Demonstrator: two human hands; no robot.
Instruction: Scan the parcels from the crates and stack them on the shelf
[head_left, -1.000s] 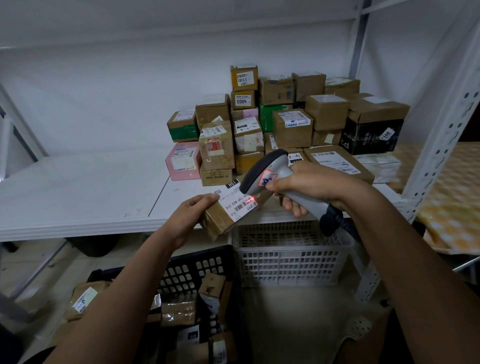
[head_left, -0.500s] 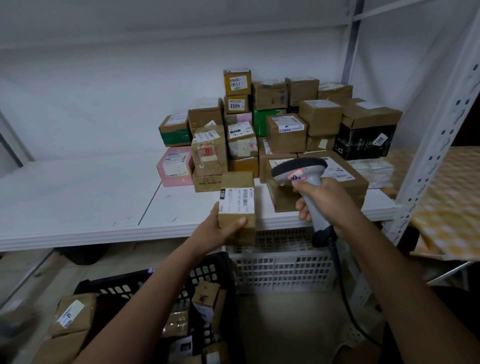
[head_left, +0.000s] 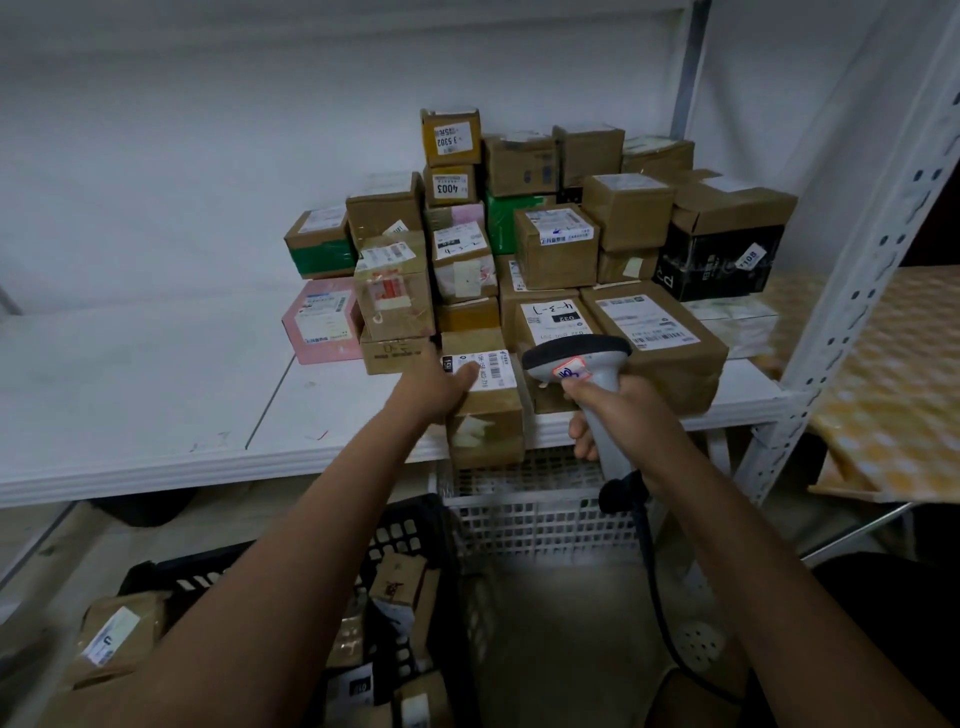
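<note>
My left hand (head_left: 439, 384) holds a brown cardboard parcel (head_left: 485, 415) with a white barcode label on top, at the front edge of the white shelf (head_left: 156, 405), just before the stack of parcels (head_left: 519, 234). Its thumb lies across the label; the fingers go behind the box. My right hand (head_left: 618, 410) grips the handle of a grey barcode scanner (head_left: 576, 358), head pointing left, just right of the parcel. A black crate (head_left: 410, 535) below holds several more parcels.
A white slotted crate (head_left: 545, 514) stands under the shelf behind the black one. The scanner cable (head_left: 660, 597) hangs down to the floor. White perforated shelf uprights (head_left: 872, 249) rise at the right, with a yellow checked surface (head_left: 893, 374) beyond. More parcels (head_left: 114, 639) lie at the bottom left.
The scanner came off the parcel's label and drew back to the right. My left hand turned the parcel level and carried it forward to the shelf's front edge, against the stack.
</note>
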